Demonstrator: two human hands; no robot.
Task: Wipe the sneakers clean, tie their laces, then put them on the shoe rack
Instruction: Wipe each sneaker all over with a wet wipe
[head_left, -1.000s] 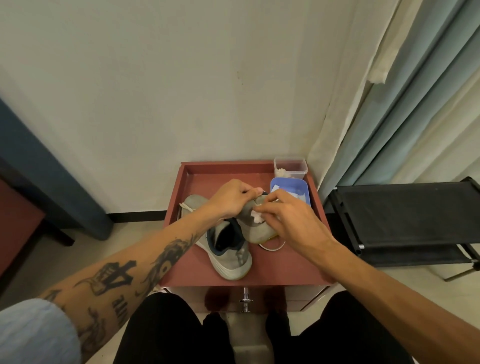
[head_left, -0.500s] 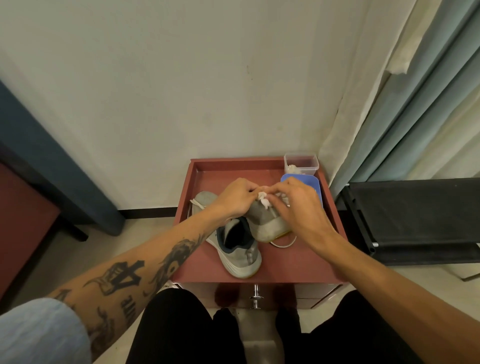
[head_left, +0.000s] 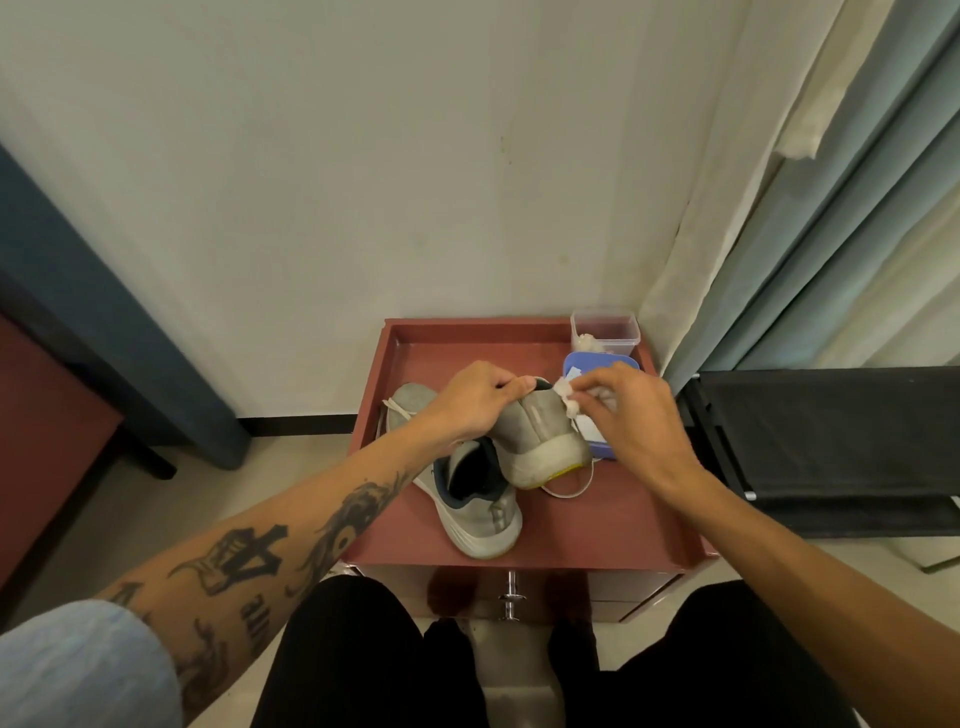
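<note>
1. The held sneaker (head_left: 540, 436) is over the red tray top (head_left: 623, 525), its long axis running near to far and its heel facing near. The second sneaker (head_left: 475, 519) lies flat just left of it, toe pointing far-left.
2. The left hand (head_left: 475, 400) has its fingers curled round the held sneaker's top edge. The right hand (head_left: 631, 415) pinches a white wipe (head_left: 567, 397) against the sneaker's right side.
3. Both forearms reach in from near and converge over the tray.

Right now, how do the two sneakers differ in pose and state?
The held sneaker is lifted and tipped in the left hand; the other sneaker lies flat on the table. The right hand holds a wipe against the held sneaker; no wipe touches the other sneaker. Both are grey, laces loose.
</note>
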